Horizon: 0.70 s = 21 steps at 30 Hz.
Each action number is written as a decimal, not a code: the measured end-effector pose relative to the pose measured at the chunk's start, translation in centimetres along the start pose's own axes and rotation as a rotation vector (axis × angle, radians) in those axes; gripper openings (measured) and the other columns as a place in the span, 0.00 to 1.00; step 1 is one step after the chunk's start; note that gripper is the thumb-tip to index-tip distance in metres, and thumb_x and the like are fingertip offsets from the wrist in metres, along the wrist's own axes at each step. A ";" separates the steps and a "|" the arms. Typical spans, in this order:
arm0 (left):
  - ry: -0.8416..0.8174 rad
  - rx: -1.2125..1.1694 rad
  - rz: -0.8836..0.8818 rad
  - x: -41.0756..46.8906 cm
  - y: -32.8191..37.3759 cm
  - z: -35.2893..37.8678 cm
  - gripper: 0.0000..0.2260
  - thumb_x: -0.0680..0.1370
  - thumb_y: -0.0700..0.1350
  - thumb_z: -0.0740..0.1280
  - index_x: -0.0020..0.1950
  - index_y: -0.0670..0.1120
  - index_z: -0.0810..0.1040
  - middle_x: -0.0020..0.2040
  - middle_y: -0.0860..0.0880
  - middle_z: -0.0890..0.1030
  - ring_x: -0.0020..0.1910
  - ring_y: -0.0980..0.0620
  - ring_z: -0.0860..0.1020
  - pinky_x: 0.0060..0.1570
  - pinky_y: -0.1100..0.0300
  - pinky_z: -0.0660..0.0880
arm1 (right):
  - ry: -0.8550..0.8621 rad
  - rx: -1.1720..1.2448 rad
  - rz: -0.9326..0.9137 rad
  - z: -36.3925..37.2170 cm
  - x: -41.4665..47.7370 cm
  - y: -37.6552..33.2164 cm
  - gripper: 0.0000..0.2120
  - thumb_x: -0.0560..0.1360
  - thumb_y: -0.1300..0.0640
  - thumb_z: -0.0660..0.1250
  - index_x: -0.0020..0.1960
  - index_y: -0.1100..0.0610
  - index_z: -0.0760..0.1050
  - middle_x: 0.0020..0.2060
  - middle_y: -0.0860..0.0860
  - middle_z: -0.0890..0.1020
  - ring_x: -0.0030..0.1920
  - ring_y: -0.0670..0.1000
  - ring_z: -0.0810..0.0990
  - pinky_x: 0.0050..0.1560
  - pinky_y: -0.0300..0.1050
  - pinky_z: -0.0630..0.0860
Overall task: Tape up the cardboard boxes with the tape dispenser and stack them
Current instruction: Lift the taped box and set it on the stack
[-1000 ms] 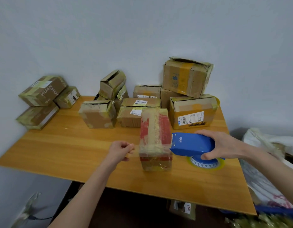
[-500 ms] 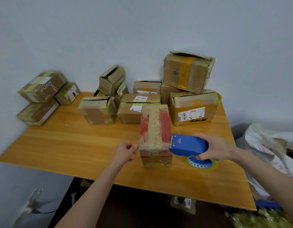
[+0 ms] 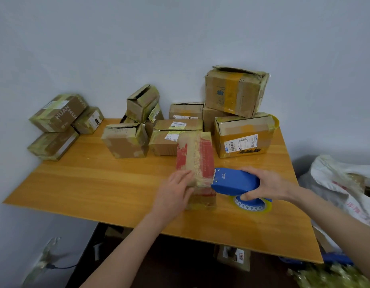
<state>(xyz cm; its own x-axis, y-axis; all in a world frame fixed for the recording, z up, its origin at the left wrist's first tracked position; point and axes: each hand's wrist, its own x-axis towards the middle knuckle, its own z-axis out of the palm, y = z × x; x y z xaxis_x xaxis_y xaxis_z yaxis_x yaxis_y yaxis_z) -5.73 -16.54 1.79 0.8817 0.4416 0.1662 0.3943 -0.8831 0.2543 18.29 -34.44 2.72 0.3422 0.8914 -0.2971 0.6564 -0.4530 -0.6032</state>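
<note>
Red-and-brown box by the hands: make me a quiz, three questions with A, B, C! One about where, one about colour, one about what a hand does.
1. Where is the blue plastic tape dispenser?
A) on the floor
B) at the right of the red-and-brown taped cardboard box
C) atop the tallest stack

2. What colour is the wooden table?
A) orange-brown
B) black
C) green

3. What is the right hand doing?
A) lying flat
B) lifting a box
C) gripping the dispenser

Answers:
1. B, its toothed end sits at the box's right side.
2. A, the bare top shows it.
3. C, fingers wrap its body.
</note>
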 end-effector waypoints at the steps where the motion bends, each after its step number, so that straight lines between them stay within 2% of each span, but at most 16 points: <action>1: -0.120 0.053 0.040 0.1 1.4 0.5 0.28 0.81 0.56 0.57 0.78 0.52 0.53 0.77 0.56 0.53 0.77 0.53 0.52 0.75 0.51 0.54 | 0.003 -0.020 -0.008 -0.1 -0.1 -0.1 0.39 0.68 0.45 0.76 0.73 0.40 0.59 0.59 0.42 0.71 0.56 0.46 0.73 0.49 0.36 0.70; 2: -0.215 0.122 0.056 0.2 2.2 1.0 0.31 0.80 0.59 0.56 0.79 0.53 0.45 0.78 0.56 0.46 0.77 0.54 0.45 0.77 0.49 0.45 | 0.003 -0.045 -0.017 -0.2 -0.2 -0.2 0.40 0.69 0.44 0.75 0.74 0.38 0.57 0.60 0.41 0.70 0.57 0.46 0.72 0.50 0.37 0.70; 4: -0.251 0.223 0.057 0.2 2.1 2.1 0.36 0.79 0.62 0.57 0.78 0.54 0.39 0.78 0.55 0.41 0.78 0.52 0.41 0.76 0.47 0.40 | 0.005 -0.082 -0.045 -0.2 -0.1 -0.1 0.40 0.69 0.43 0.75 0.73 0.35 0.55 0.61 0.40 0.70 0.57 0.46 0.72 0.52 0.38 0.71; 7: -0.223 0.257 0.059 -0.3 0.8 3.2 0.38 0.77 0.64 0.59 0.78 0.55 0.40 0.79 0.54 0.44 0.78 0.50 0.43 0.76 0.45 0.43 | -0.022 -0.038 -0.079 -0.4 -0.2 0.2 0.38 0.69 0.45 0.75 0.71 0.32 0.56 0.60 0.40 0.72 0.56 0.45 0.73 0.50 0.38 0.71; 9: -0.167 0.239 0.087 -0.3 0.3 3.9 0.39 0.75 0.63 0.62 0.79 0.55 0.45 0.79 0.54 0.50 0.78 0.50 0.50 0.75 0.43 0.49 | -0.042 0.009 -0.092 -0.6 -0.4 0.6 0.36 0.66 0.44 0.74 0.65 0.28 0.57 0.60 0.39 0.73 0.55 0.44 0.73 0.51 0.39 0.73; 11: -0.160 0.223 0.089 -0.2 0.2 4.0 0.38 0.75 0.63 0.63 0.78 0.56 0.48 0.79 0.55 0.53 0.78 0.50 0.53 0.75 0.42 0.50 | -0.061 0.028 -0.095 -0.8 -0.6 0.9 0.36 0.64 0.44 0.72 0.63 0.26 0.55 0.58 0.37 0.72 0.55 0.41 0.73 0.50 0.36 0.72; 14: -0.205 0.172 0.039 0.0 0.2 3.7 0.36 0.77 0.61 0.61 0.77 0.60 0.43 0.78 0.59 0.46 0.78 0.55 0.44 0.74 0.39 0.45 | -0.097 0.046 -0.084 -1.6 -1.1 2.0 0.36 0.63 0.43 0.70 0.63 0.26 0.54 0.58 0.35 0.71 0.56 0.39 0.72 0.48 0.32 0.69; 18: -0.243 0.153 0.016 -0.1 0.3 3.5 0.37 0.77 0.62 0.61 0.76 0.61 0.39 0.78 0.61 0.42 0.77 0.57 0.40 0.74 0.38 0.47 | -0.139 0.076 -0.049 -2.5 -1.6 3.8 0.37 0.60 0.41 0.71 0.63 0.26 0.56 0.61 0.38 0.72 0.59 0.45 0.74 0.58 0.41 0.74; 21: -0.243 0.148 0.013 -0.1 0.3 3.7 0.37 0.77 0.62 0.61 0.76 0.62 0.39 0.78 0.61 0.42 0.77 0.57 0.39 0.74 0.37 0.47 | -0.142 0.073 -0.063 -2.4 -1.5 4.3 0.37 0.60 0.41 0.71 0.64 0.26 0.56 0.61 0.38 0.72 0.60 0.46 0.74 0.59 0.43 0.75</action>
<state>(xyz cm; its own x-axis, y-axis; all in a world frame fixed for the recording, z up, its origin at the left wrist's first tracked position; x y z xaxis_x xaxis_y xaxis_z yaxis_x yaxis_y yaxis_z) -4.78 -17.44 -1.64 0.9162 0.3946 -0.0693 0.4001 -0.9100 0.1089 22.16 -37.73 2.33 0.2002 0.9130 -0.3554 0.6209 -0.3988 -0.6749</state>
